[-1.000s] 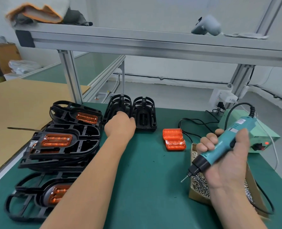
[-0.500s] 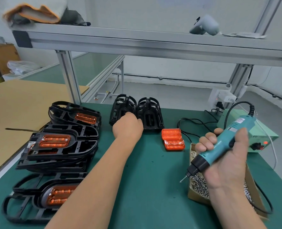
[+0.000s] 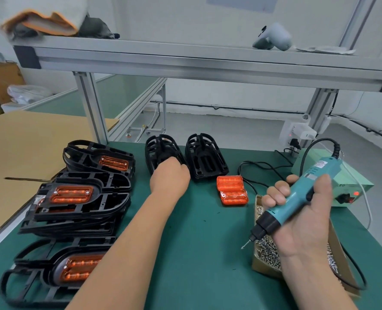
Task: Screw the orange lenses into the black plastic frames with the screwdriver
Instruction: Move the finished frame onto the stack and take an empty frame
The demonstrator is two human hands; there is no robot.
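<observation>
Green desk [image 3: 196, 253] under a grey metal shelf bar [image 3: 207, 61], pale wall behind. At the far side, left grip [image 3: 169, 179] wrapped round the near edge of one black frame [image 3: 161, 151] standing on end, fingers mostly hidden behind the back of the hand. Nearer and to the right, right grip [image 3: 304, 222] closed round the blue screwdriver [image 3: 300, 193], tip pointing down and left over the box of screws [image 3: 266, 249]. Looks like the start of a new piece: fetching a bare frame. Pull it straight back and lay it flat on the bare green in the middle. Mind the second frame [image 3: 204, 157] standing just beside it, easy to knock over. Next, take one of the loose orange lenses [image 3: 231, 190], lying near the right of those two frames, and seat it fully before adding any screw. Keep the sharp tip away from the left arm while reaching. Hold the tool straight over each screw and press softly, so as not to crack the plastic. Off to the left, a pile of frames [image 3: 80, 198] with lenses in, plus one more frame [image 3: 58, 271] near the front edge; leave room from both. Behind the lenses, a black cable [image 3: 261, 166] looping toward a green power box [image 3: 353, 186]; could snag a frame or tug the tool.
</observation>
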